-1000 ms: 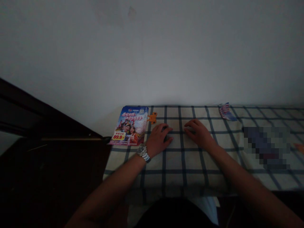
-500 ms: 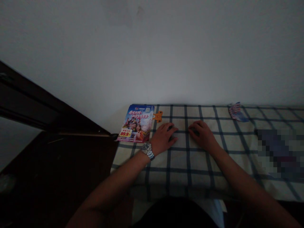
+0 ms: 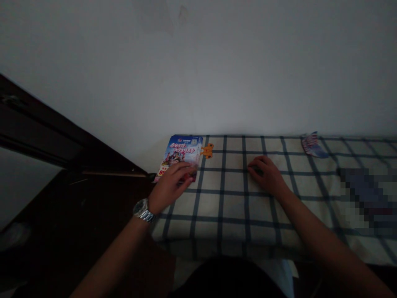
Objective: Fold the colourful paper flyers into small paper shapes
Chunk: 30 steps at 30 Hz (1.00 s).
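Observation:
My left hand (image 3: 170, 185), with a metal watch (image 3: 142, 210) on its wrist, lies on the near end of a stack of colourful flyers (image 3: 181, 153) at the table's left edge. Its fingers are stretched out over the paper and I cannot see a grip. My right hand (image 3: 266, 174) rests palm down on the checked tablecloth (image 3: 229, 207) near the middle, fingers loosely curled with nothing visible in them. A small orange figure (image 3: 207, 150) lies just right of the flyers.
A folded printed paper (image 3: 312, 145) lies at the back right by the white wall. A blurred dark patch (image 3: 367, 198) covers the table's right part. Dark wooden furniture (image 3: 62, 165) stands to the left, lower than the table.
My left hand has slid left from the cloth onto the flyer stack. My right hand has stayed in place. The view shifted slightly.

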Available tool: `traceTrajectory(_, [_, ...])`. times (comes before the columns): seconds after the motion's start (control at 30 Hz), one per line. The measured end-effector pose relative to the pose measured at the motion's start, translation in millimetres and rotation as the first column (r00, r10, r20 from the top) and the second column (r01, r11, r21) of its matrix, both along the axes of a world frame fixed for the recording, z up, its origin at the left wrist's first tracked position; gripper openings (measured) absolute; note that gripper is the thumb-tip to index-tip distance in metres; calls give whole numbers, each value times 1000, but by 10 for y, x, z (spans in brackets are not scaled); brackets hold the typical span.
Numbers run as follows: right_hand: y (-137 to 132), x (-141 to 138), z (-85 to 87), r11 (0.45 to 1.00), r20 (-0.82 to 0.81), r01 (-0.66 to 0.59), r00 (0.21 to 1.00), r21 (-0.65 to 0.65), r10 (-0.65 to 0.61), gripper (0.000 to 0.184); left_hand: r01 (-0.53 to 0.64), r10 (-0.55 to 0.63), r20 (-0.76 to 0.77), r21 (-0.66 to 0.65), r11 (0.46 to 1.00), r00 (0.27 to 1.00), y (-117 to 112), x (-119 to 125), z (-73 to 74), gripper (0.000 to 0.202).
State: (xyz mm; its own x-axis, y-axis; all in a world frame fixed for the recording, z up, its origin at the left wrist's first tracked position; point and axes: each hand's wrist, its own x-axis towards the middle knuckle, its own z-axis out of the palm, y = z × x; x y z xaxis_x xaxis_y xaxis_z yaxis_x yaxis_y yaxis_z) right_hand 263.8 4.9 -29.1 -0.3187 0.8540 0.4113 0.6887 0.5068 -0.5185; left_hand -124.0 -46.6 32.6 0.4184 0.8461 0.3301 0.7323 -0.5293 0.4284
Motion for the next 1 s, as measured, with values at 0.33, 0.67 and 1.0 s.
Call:
traceTrajectory(0.33, [3, -4, -3, 999, 5, 0, 1000, 37, -1, 10, -57, 56, -102, -9, 998, 993, -20, -471, -172, 39])
traceTrajectory(0.67, [9, 5, -12, 999, -3, -7, 1000, 40, 7, 9, 32, -41, -206, -43, 999, 978, -42, -536, -250, 48])
traceTrajectory(1.0, [5, 13, -12, 999, 7, -3, 1000, 44, 3, 9, -9, -4, -151, -84, 996, 989, -38, -556, -211, 33])
